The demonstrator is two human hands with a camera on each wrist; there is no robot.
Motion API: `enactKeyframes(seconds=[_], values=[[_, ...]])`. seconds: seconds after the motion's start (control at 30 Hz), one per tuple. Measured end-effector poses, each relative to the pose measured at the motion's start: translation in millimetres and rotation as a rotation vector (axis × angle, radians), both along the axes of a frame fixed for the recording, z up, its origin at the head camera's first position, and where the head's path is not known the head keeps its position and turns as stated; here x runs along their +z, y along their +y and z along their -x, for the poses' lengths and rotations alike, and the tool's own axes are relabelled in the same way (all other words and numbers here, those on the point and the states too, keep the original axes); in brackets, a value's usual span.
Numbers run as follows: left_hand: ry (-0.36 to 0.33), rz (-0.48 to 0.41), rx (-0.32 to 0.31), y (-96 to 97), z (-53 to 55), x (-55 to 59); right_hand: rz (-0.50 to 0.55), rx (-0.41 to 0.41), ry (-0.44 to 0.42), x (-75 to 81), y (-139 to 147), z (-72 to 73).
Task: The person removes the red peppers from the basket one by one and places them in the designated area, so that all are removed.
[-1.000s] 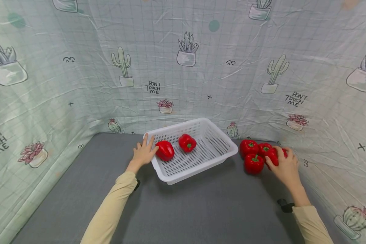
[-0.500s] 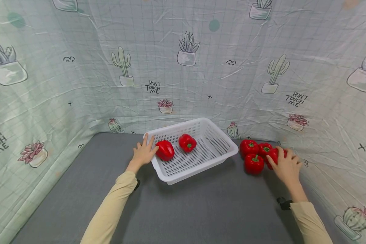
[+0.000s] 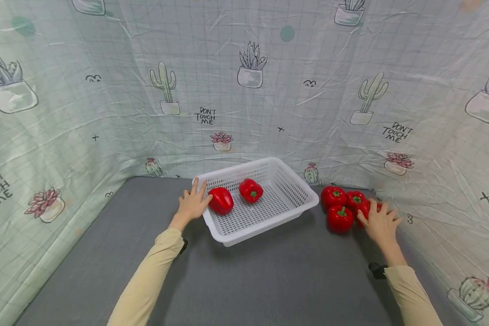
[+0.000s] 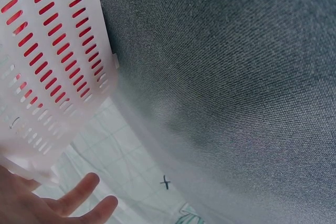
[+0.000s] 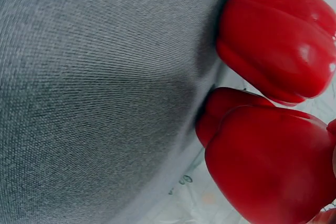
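Note:
A white perforated basket (image 3: 265,222) stands on the grey table, with two red bell peppers inside, one (image 3: 221,201) near its left wall and another (image 3: 251,190) near the middle. My left hand (image 3: 190,206) rests on the basket's left rim, fingers spread and fairly straight. To the right of the basket, my right hand (image 3: 382,225) curls over a red bell pepper (image 5: 268,166), thumb on its left side and fingers on top. Much of that pepper is hidden by the hand in the head view; only bits of fingers show at the edge of the right wrist view.
Beside the right hand sit more red bell peppers, one (image 3: 340,220) in front, one (image 3: 333,197) behind it and one (image 3: 355,199) close to the gripped one. A printed cactus curtain (image 3: 277,113) surrounds the dark grey tabletop (image 3: 261,280) at the back and sides.
My right hand has shifted slightly over the pepper, its wrist drawing a little left and away from me. The left hand and basket have stayed in place.

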State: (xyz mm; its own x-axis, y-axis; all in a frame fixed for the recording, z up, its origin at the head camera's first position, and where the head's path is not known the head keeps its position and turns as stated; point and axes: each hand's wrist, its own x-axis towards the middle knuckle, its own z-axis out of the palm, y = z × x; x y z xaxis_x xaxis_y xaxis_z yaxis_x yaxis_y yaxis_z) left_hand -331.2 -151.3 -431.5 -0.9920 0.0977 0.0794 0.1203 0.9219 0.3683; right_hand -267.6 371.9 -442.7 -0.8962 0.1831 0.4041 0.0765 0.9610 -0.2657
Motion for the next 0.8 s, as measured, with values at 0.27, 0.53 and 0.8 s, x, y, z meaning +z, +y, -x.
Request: enactKeyframes(seconds=[0.27,0.53,0.8], values=[[-0.003,0.001,0.0,-0.2,0.4,0.1,0.003,0.004,-0.064,-6.5,2.4,4.6],[-0.006,-0.001,0.003,0.5,0.6,0.4,0.025,0.017,-0.078,-8.8,0.2,4.7],[-0.002,-0.002,0.004,0.6,-0.7,1.1,0.018,0.017,-0.103,-10.4,-0.6,4.5]])
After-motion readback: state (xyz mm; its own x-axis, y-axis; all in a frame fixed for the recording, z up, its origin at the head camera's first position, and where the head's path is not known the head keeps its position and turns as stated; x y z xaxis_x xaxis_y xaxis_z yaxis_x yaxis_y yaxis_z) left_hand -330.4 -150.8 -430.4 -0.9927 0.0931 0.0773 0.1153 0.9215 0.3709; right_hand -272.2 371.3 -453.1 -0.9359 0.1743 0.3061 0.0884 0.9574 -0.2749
